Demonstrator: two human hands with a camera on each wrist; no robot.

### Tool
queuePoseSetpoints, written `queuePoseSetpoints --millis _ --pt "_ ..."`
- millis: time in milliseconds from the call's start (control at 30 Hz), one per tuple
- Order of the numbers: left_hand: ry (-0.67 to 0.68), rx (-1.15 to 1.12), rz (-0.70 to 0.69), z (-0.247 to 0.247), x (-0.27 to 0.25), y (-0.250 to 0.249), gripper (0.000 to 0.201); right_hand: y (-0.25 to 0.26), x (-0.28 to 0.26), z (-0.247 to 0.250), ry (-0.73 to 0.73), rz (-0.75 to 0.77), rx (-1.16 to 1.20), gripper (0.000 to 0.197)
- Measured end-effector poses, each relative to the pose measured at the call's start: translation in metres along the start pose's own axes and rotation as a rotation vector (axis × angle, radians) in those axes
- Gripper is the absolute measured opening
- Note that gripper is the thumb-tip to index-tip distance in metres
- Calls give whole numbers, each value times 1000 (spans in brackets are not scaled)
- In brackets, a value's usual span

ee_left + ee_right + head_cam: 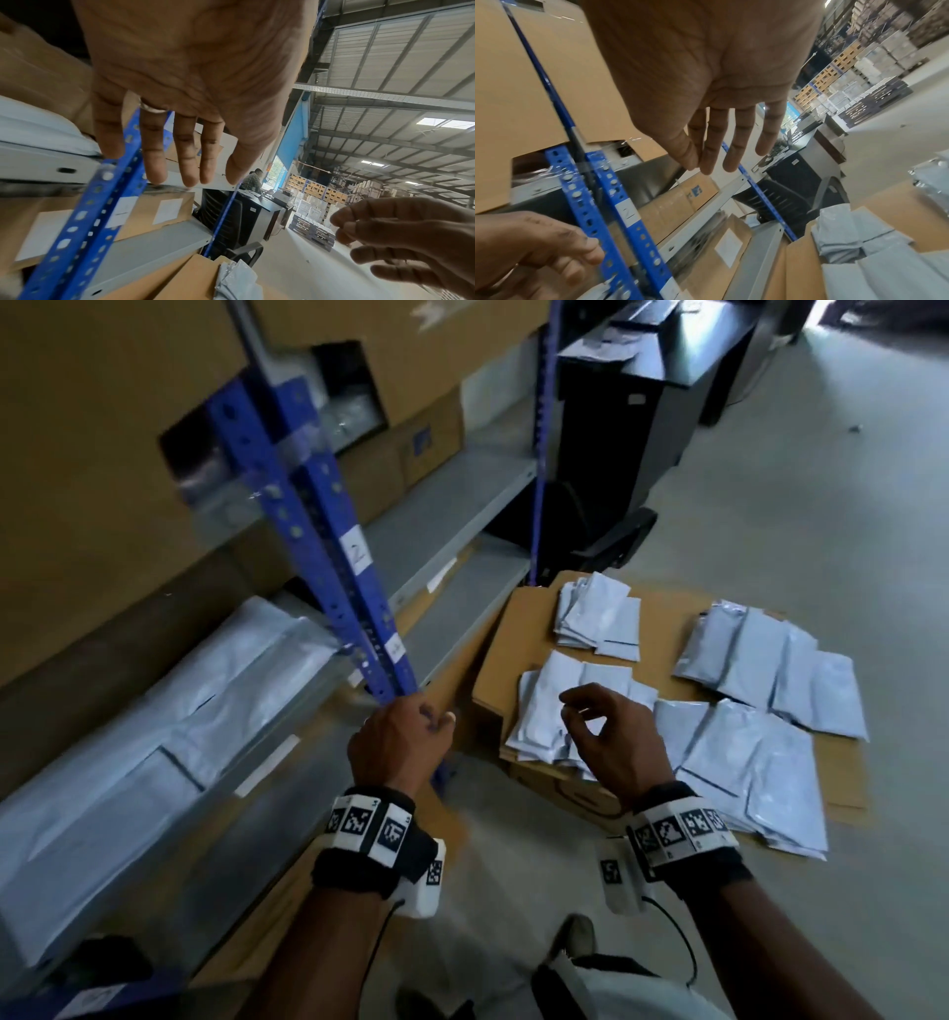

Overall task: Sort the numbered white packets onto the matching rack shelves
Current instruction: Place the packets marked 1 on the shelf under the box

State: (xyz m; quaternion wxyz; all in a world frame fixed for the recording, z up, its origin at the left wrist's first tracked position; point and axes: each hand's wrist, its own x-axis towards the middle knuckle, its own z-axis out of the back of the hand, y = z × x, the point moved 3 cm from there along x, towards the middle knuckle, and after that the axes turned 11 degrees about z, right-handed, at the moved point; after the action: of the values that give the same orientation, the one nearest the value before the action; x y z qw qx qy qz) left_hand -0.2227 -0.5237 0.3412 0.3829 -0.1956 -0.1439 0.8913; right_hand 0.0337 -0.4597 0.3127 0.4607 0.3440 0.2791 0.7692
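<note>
Several piles of white packets (770, 670) lie on flattened cardboard (518, 629) on the floor. My right hand (601, 731) hovers over the nearest pile (539, 711), fingers loosely bent, holding nothing; the right wrist view shows its fingers (721, 146) nearly straight. My left hand (405, 742) is beside the foot of the blue rack upright (318, 546), which carries a label "2" (356, 550); its fingers (180, 158) are extended and empty. Larger white packets (154, 737) lie on the low grey shelf at the left.
Brown cardboard boxes (400, 454) fill the upper grey shelf (452, 505). A black cabinet (631, 403) and a black chair (606, 541) stand past the rack's end. Bare concrete floor (821, 480) lies to the right. Another person (253, 178) sits at a far desk.
</note>
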Motion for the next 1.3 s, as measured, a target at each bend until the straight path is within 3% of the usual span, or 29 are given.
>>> queuePoseSetpoints --millis 233,467,733,867,1000,1133,1167,1300 --pt "85 -65 -40 -49 3 -100 22 -78 15 69 -37 -119 -15 11" --pt "139 46 -157 -76 37 -183 26 -124 34 89 -67 -235 10 11" --pt "326 303 -345 -114 178 -310 35 -187 90 88 -50 -438 -4 9" --pt "515 578 -536 -157 265 -382 53 -223 125 79 -5 -546 -25 12" --pt "591 706 -602 -213 340 -432 58 -268 166 59 29 -618 -29 17" --pt "605 739 -564 -284 395 -437 47 -330 209 30 63 -650 -56 18" --pt "612 765 -537 -333 420 -436 47 -377 227 5 67 -678 -84 18" --pt "571 673 -460 -382 438 -404 54 -424 263 -13 119 -694 -131 24"
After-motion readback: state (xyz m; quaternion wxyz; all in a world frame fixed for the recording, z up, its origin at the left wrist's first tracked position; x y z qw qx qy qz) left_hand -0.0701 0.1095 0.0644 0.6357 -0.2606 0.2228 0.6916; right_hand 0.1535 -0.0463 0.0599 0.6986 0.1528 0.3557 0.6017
